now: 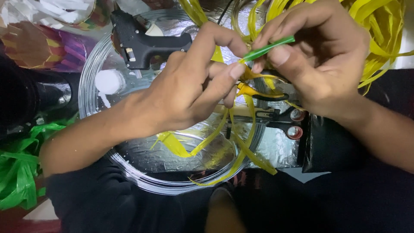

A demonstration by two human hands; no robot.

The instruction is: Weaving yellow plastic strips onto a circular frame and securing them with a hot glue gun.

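My left hand [189, 86] and my right hand [319, 56] meet over a coil of thin silver wire [92, 64]. Both pinch a thin green-wrapped stem [267, 48] that slants up to the right, the left thumb and fingers at its lower end, the right thumb and forefinger higher up. Yellow plastic strips [241, 151] trail down from the hands across a foil-covered surface [276, 151]. A yellow-handled tool [258, 92] lies just under the hands.
A black glue gun [142, 43] lies at the back inside the wire coil, near a white blob [108, 81]. Green plastic strips [19, 168] are bunched at the left, yellow ones [379, 26] at the back right. Black scissors [280, 123] rest on the foil.
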